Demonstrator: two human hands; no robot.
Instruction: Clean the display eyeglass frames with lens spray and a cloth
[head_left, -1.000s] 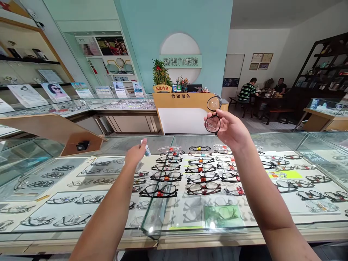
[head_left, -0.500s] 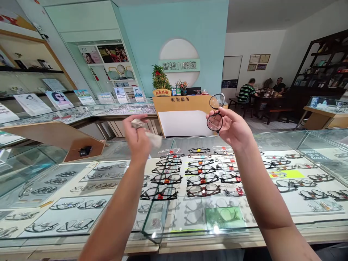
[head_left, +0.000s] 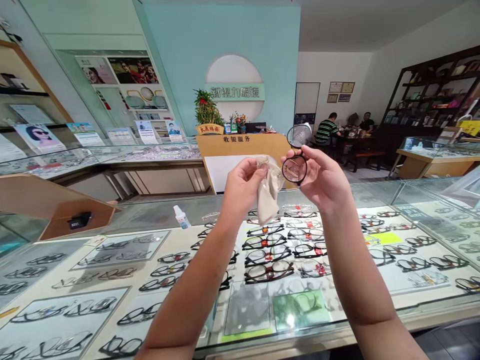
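My left hand [head_left: 245,182] pinches a crumpled beige cloth [head_left: 268,197], which hangs down beside the glasses. Between the fingers of my right hand [head_left: 322,175] is a pair of round dark-framed glasses [head_left: 294,169], held at the bridge with one lens above the other. The cloth is close to the lower lens; whether they touch is hard to tell. Below both hands, rows of glasses [head_left: 269,271] lie in the glass display case [head_left: 300,330].
A small white bottle [head_left: 181,217] stands left of my left forearm. A wooden stand [head_left: 56,205] is at the left. Behind are a wooden counter [head_left: 245,142] with a plant [head_left: 205,107] and two seated people [head_left: 327,131] at the far right.
My left hand has moved right with the cloth, up to the glasses. My right hand still holds the glasses in nearly the same place. The view has shifted, and the white bottle now shows.
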